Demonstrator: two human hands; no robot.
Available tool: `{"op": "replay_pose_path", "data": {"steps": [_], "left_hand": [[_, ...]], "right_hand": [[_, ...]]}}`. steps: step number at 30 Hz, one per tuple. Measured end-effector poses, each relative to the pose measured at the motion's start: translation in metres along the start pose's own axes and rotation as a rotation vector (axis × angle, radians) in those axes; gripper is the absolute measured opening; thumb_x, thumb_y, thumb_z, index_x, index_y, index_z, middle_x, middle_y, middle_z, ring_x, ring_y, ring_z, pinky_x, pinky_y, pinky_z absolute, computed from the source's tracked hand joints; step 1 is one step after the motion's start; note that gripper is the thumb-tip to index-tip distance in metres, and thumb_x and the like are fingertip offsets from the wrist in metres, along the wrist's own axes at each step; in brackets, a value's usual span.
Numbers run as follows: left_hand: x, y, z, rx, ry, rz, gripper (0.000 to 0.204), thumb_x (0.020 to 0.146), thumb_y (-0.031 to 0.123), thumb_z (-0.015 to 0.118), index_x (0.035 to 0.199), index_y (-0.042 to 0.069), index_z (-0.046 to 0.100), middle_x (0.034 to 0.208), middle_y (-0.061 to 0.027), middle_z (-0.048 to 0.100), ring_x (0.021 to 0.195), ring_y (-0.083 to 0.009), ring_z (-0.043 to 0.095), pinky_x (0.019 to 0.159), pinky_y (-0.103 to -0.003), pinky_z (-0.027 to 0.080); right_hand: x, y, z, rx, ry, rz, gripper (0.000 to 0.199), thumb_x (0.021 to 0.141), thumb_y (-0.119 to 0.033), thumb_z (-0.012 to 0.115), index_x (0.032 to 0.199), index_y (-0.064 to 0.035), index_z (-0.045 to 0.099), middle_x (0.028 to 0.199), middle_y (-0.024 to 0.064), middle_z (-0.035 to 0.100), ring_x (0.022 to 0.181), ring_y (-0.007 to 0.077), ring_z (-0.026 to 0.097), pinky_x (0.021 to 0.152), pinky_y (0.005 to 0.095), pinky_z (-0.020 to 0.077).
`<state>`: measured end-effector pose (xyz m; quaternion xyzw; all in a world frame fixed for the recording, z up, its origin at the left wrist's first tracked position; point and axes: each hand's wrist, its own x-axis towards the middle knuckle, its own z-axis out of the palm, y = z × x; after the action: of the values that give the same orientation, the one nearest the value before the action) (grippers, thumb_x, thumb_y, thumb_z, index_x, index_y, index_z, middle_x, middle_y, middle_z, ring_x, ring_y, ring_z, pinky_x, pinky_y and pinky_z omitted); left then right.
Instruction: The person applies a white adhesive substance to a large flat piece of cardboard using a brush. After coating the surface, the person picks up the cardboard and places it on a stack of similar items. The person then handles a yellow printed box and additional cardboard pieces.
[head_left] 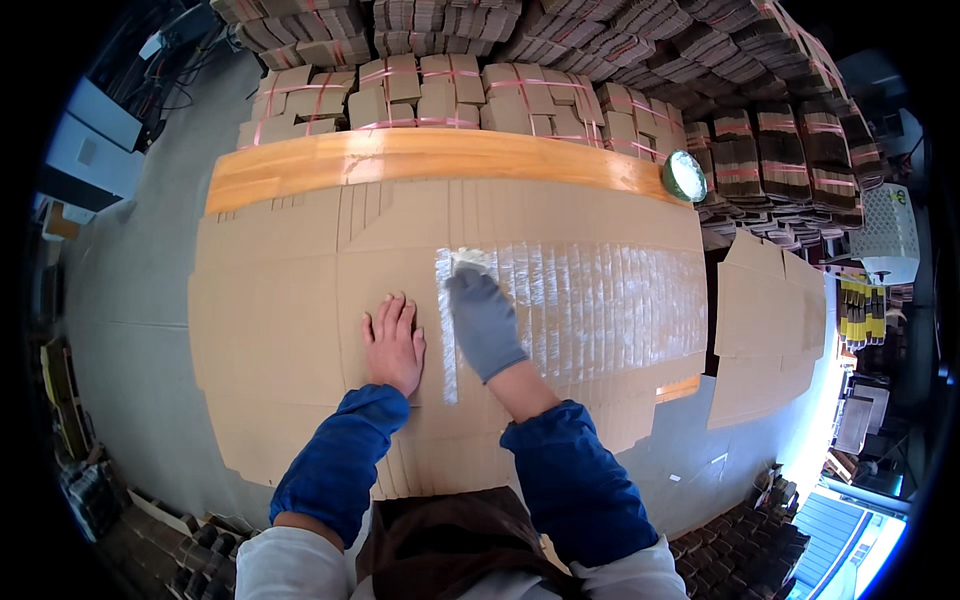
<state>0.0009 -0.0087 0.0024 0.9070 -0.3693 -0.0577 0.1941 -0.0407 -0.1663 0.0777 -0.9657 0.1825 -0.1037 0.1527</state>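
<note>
The left hand is bare and lies flat, palm down, with the fingers spread a little, on the brown cardboard sheets that cover most of the desk; it grips nothing, it only presses on the cardboard. The right hand wears a grey glove and is also stretched out flat, just beside the left one — its fingertips touch the upper end of a shiny white strip that runs down the sheet between the two hands. Whether something small is held under the glove, I cannot tell. To the right of this strip the overlapping edges of the sheets carry many similar shiny stripes, one next to the other, across to the right side of the stack. Both forearms are in blue sleeves. At the far right corner of the wooden desk stands a green round container with a pale top. Beyond the desk, bundles of folded cardboard tied with pink straps are stacked — more dark stacks continue to the right. A separate cardboard sheet lies lower, right of the desk.
</note>
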Motion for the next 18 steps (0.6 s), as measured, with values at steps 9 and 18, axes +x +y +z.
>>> {"op": "replay_pose_path", "data": {"steps": [9,18], "left_hand": [[0.0,-0.002,0.0,-0.043,-0.039,-0.014,0.045,0.091,0.021,0.05,0.133,0.008,0.044,0.144,-0.0093,0.037,0.138,-0.0257,0.028,0.112,-0.055,0.016],[-0.002,-0.007,0.001,-0.051,-0.063,-0.021,0.046,0.092,0.022,0.05,0.135,0.008,0.042,0.145,-0.0086,0.036,0.138,-0.0248,0.027,0.112,-0.055,0.016]], "right_hand": [[0.0,-0.002,0.014,-0.128,-0.069,0.133,0.017,0.078,-0.002,0.058,0.095,-0.0042,0.06,0.1,0.014,0.06,0.092,0.0316,0.061,0.074,0.0408,0.0523],[-0.008,0.049,-0.011,-0.043,0.122,0.259,0.014,0.083,-0.003,0.052,0.095,-0.003,0.059,0.096,0.0182,0.063,0.083,0.0319,0.065,0.067,0.042,0.0544]]}}
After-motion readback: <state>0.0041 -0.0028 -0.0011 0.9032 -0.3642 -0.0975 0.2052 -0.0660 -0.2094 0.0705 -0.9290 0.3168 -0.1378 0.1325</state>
